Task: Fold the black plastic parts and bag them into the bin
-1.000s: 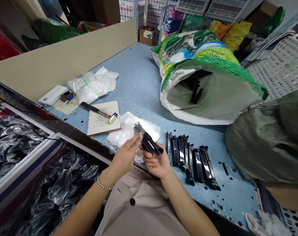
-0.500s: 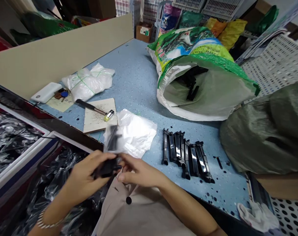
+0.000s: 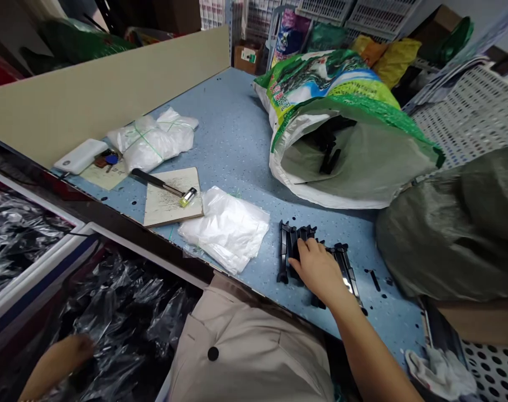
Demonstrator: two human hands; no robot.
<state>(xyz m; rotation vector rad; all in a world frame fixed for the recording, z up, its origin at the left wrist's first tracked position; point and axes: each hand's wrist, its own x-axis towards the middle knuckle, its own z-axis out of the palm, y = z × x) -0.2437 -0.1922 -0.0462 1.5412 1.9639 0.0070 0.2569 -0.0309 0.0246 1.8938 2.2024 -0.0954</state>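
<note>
We find the right hand [image 3: 316, 265] at the right of centre in the frame, palm down over a row of slim black parts [image 3: 283, 251]. Its fingers bend down onto the pieces near the middle of the row; we cannot tell whether they have closed around one, since the hand covers the contact. Parts of the row show on either side of the hand, lying side by side on the blue speckled table [image 3: 237, 151].

We find the left hand [image 3: 76, 352] at the lower left of the frame, blurred, over a bin [image 3: 90, 229] filled with black items in clear plastic wrapping [image 3: 124, 312]. We cannot determine whether it grips anything.

Near the centre of the frame we note a pile of clear plastic bags [image 3: 233, 226] close to the table edge. To its left, a hammer [image 3: 162, 183] rests across a pale board [image 3: 166, 209], its head on the board. Above these, we record a white bundle [image 3: 149, 142] tied with green string. At the upper right, a printed sack [image 3: 333, 78] lies with its mouth facing us and more black pieces inside it.
</note>
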